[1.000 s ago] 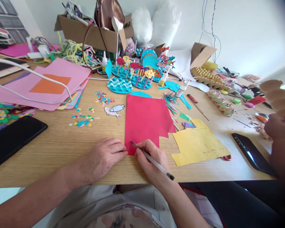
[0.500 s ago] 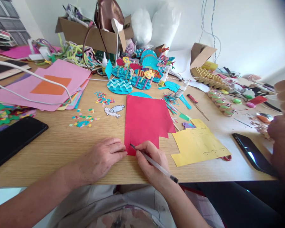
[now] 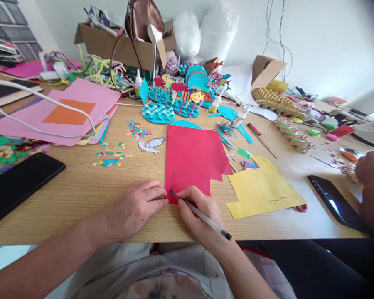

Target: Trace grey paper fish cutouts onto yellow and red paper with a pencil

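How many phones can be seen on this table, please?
2. One black phone lies to the left of the left hand, partly outside the picture; the other phone lies to the right of the yellow paper. Others may be hidden.

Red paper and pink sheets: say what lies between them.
The head view shows small colored bits, fish-like cutouts and round dots between the red paper and pink sheets.

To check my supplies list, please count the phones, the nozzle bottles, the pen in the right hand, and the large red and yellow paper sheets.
Phones: 2
Nozzle bottles: 3
Pen in the right hand: 1
Large red sheet: 1
Large yellow sheet: 1
Total: 8
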`<state>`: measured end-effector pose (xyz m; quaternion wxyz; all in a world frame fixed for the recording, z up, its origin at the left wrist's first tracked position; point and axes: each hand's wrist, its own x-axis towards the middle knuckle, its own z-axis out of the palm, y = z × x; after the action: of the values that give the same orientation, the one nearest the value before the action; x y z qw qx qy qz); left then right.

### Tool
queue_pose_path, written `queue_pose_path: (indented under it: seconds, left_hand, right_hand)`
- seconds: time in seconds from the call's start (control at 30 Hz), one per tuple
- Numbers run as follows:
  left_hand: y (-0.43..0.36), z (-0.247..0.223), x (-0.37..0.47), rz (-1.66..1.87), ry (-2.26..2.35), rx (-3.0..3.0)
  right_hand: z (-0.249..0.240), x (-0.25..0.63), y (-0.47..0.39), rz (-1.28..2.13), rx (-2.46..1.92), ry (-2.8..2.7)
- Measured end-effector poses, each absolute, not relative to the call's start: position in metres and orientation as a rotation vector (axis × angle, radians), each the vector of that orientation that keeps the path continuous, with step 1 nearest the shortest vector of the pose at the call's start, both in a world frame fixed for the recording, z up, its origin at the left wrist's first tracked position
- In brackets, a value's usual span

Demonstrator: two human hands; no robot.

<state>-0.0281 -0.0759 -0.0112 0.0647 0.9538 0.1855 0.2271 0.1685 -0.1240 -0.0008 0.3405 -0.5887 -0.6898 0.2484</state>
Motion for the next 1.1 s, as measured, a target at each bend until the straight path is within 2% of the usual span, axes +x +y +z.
queue_pose_path:
  seconds: [1.1]
  left_hand:
    - [-0.0754, -0.0092, -0.0265, 0.671, 0.564, 2.857]
  right_hand:
    - [-0.0014, 0.1683, -0.1242, 0.656, -1.525, -1.789]
